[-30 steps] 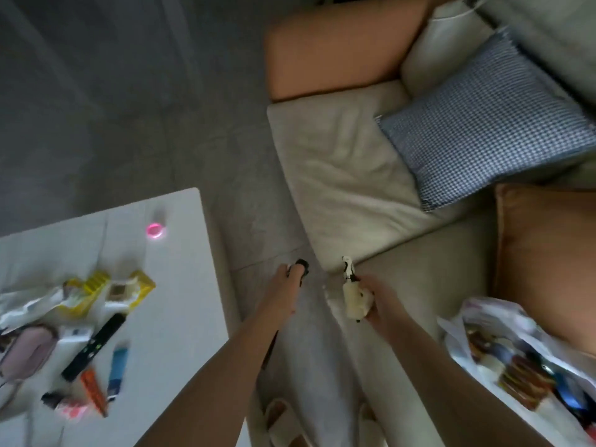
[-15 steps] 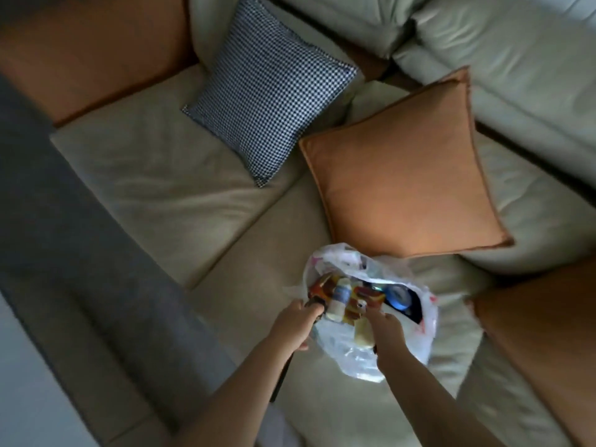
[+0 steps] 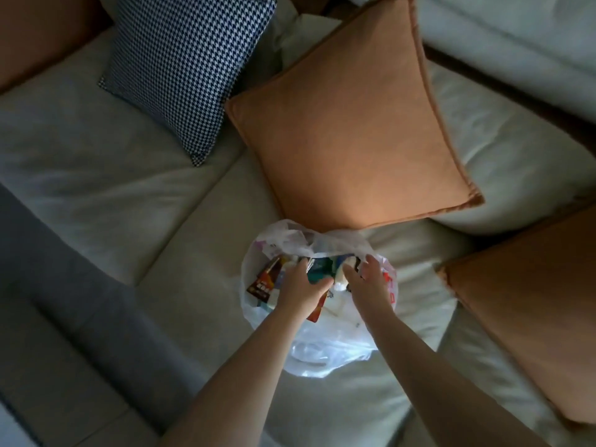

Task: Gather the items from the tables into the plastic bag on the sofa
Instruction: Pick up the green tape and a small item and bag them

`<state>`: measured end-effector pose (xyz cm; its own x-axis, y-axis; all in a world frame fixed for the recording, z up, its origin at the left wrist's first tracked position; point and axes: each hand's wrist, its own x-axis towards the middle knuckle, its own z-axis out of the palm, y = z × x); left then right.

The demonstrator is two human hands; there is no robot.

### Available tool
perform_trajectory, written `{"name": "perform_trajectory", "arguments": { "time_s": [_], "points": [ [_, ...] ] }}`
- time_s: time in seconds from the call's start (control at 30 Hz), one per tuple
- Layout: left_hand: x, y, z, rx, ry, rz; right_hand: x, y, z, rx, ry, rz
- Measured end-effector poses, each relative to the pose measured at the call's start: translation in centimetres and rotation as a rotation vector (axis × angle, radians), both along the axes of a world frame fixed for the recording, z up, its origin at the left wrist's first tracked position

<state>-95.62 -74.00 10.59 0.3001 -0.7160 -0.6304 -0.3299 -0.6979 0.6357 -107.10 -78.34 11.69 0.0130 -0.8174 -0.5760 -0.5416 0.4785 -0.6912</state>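
Observation:
A thin white plastic bag [image 3: 325, 353] lies open on the pale sofa seat [image 3: 180, 285], in front of an orange cushion. Inside it are several packets, among them a brown snack wrapper [image 3: 266, 280] and something teal [image 3: 317, 272]. Both my hands reach into the bag's mouth. My left hand [image 3: 300, 287] is curled down among the items, and its fingertips are hidden. My right hand [image 3: 367, 282] has its fingers spread over the bag's right side, with a pale bottle-like item [image 3: 338, 285] lying just beside its thumb.
A large orange cushion [image 3: 351, 124] leans right behind the bag. A black-and-white checked cushion [image 3: 180, 66] sits at the back left and another orange cushion [image 3: 529, 317] at the right. A grey rug or floor strip [image 3: 74, 317] runs along the sofa's left edge.
My view swung from the white table to the sofa. Both hands carried a black item and a pale item to the bag and have pushed deeper into its mouth.

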Motion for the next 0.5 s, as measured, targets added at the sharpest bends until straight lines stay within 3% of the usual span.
{"name": "perform_trajectory", "arguments": {
  "time_s": [0.1, 0.23, 0.37, 0.43, 0.5],
  "points": [
    [-0.8, -0.1, -0.5, 0.060, -0.019, -0.103, -0.3, -0.4, -0.2, -0.121, 0.242, 0.259],
    [-0.5, 1.1, -1.3, 0.060, -0.169, -0.165, -0.2, -1.7, -0.1, -0.316, 0.519, 0.388],
    [1.4, 2.8, -1.2, 0.072, -0.513, 0.013, 1.3, -3.4, -0.8, -0.413, 0.447, 0.676],
    [2.4, 3.8, -1.2, 0.186, -0.551, 0.070, 2.3, -3.8, -1.4, -0.403, 0.466, 0.867],
    [3.3, 4.7, -1.6, 0.321, -0.469, 0.134, 2.8, -4.0, -2.0, -0.381, 0.510, 0.942]
  ]
}}
